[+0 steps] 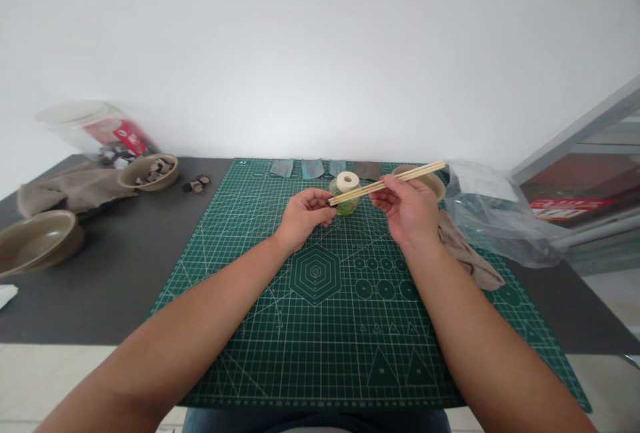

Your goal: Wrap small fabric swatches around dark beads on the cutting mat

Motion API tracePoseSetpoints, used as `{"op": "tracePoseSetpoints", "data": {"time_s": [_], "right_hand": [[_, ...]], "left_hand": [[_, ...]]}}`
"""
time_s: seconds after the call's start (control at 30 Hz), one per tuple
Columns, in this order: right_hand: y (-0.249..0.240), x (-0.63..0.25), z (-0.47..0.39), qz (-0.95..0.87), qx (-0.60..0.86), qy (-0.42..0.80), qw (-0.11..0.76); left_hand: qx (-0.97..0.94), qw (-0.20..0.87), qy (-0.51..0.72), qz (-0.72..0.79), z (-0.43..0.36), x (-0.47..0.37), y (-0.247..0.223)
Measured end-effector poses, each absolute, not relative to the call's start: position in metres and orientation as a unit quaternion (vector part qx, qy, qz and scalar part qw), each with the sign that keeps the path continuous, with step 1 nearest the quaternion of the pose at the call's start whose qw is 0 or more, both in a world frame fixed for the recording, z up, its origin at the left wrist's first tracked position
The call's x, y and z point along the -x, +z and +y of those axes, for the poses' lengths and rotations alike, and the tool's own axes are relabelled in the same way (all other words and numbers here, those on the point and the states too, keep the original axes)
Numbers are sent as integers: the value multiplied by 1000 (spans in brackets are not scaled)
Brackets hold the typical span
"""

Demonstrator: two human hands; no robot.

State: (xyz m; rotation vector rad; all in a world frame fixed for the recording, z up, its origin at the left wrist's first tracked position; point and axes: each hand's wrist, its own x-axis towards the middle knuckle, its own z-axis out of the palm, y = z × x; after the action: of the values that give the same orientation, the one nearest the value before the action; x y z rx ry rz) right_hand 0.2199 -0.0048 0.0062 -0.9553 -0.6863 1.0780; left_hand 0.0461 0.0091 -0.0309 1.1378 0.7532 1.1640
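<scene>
Gripped mid-length by right hand (414, 214), wooden sticks (363, 190) slant right of centre, likely for balance | left hand (300, 218) at lower tips, its pinch I cannot tell | jar (346, 208) stands behind sticks.

Legible marking: "A2" (243, 163).
White print, 11 o'clock corner of green mat (310, 359). Red label (130, 137), 10 o'clock; red lettering (570, 204), 3 o'clock: unreadable.

The single view looks forward and down from the wearer's head, above and behind the hands (354, 214), taking in the desk (120, 266) beyond both sides.
</scene>
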Motion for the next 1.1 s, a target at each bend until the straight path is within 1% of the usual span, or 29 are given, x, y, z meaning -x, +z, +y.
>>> {"op": "tracePoseSetpoints", "data": {"time_s": [1.1], "right_hand": [[7, -219, -4, -306, 436, 481, 697]], "left_hand": [[-498, 626, 502, 328, 9, -46, -31]]}}
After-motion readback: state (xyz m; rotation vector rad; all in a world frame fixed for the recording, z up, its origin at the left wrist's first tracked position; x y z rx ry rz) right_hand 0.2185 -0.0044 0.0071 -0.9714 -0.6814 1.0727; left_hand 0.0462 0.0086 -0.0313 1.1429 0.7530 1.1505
